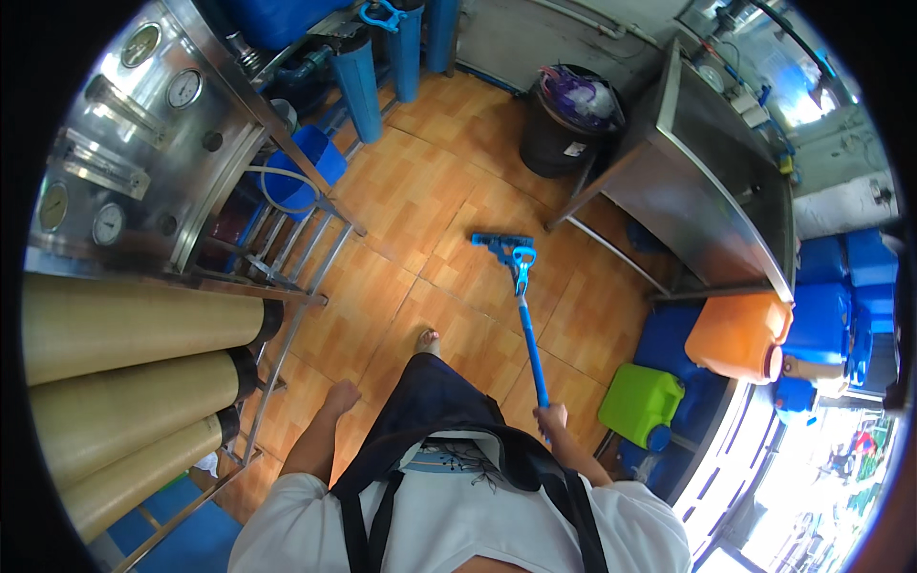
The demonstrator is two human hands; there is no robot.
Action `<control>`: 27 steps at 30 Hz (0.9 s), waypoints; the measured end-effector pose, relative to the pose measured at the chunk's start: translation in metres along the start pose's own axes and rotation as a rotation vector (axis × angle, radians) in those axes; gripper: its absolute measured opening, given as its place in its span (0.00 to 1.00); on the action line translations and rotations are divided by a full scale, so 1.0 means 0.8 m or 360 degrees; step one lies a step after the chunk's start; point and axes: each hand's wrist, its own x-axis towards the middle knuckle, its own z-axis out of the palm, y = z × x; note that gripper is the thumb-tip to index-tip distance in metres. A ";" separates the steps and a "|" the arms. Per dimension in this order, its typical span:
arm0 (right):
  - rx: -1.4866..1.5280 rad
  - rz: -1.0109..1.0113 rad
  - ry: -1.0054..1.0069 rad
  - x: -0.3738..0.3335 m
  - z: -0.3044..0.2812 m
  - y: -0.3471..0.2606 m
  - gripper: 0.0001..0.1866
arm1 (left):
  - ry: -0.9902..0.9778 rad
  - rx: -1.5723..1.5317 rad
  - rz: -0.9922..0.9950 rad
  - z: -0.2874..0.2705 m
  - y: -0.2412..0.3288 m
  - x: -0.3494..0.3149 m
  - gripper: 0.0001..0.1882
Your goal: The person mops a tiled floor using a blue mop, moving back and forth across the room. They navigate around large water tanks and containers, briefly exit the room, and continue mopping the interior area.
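My right hand point(550, 420) is wrapped round the pole of a blue mop point(531, 353), near its upper end. The pole runs forward and slightly left from my grip. Its narrow dark-and-blue head point(501, 239) rests on the orange tiled floor ahead of me. A pale blue bracket joins pole and head. My left hand point(342, 396) hangs at my left side with its fingers curled in. Nothing shows in it, and it is apart from the mop. One bare foot shows past the hem of my dark apron.
A steel panel with gauges point(181, 91) and long tan cylinders point(143, 382) line the left. A blue bucket point(320, 158) is by the rack. Ahead stands a black bin point(549, 143). On the right are a steel table point(659, 191), an orange jug point(735, 334) and a green jug point(640, 401).
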 end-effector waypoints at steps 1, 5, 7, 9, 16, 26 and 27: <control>-0.0033 0.0000 -0.0010 0.020 0.000 -0.042 0.09 | 0.0023 -0.0059 0.0027 -0.021 0.006 0.012 0.13; -0.0018 -0.0050 0.0083 0.095 -0.005 -0.190 0.09 | 0.0245 -0.0229 0.0137 -0.110 0.036 0.050 0.11; 0.0032 -0.0161 0.0063 0.128 -0.011 -0.253 0.08 | 0.0338 -0.0343 0.0159 -0.144 0.045 0.066 0.11; 0.0164 -0.0237 0.0035 0.157 -0.013 -0.312 0.07 | 0.0378 -0.0413 0.0117 -0.167 0.048 0.085 0.10; 0.0355 -0.0451 0.0031 0.274 0.010 -0.551 0.07 | 0.0346 -0.0521 -0.0190 -0.134 -0.002 0.108 0.11; 0.0216 -0.0806 -0.0052 0.463 0.046 -0.876 0.16 | 0.0066 -0.0605 -0.0626 -0.050 0.064 0.132 0.15; 0.0198 -0.0804 -0.0094 0.478 0.054 -0.870 0.16 | 0.0050 -0.0491 -0.0553 -0.056 0.080 0.138 0.15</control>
